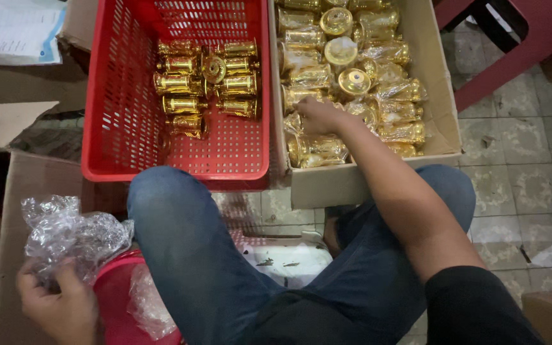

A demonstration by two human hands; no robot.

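The person's right hand (317,116) reached into the brown cardboard box (442,83), fingers curled onto a plastic-wrapped gold metal cup (314,150) near its front. The left hand (59,306) gripped crumpled clear plastic wrapping (71,233) above a red plastic bucket (119,306). Unwrapped gold cups (206,83) lay in the red plastic basket (116,96).

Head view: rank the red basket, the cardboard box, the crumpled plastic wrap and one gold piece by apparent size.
1. red basket and cardboard box: too alike to separate
2. crumpled plastic wrap, nearer the camera
3. gold piece

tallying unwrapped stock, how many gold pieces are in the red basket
About 10, clustered at the back middle of the red basket; gold pieces overlap, so some may be hidden.
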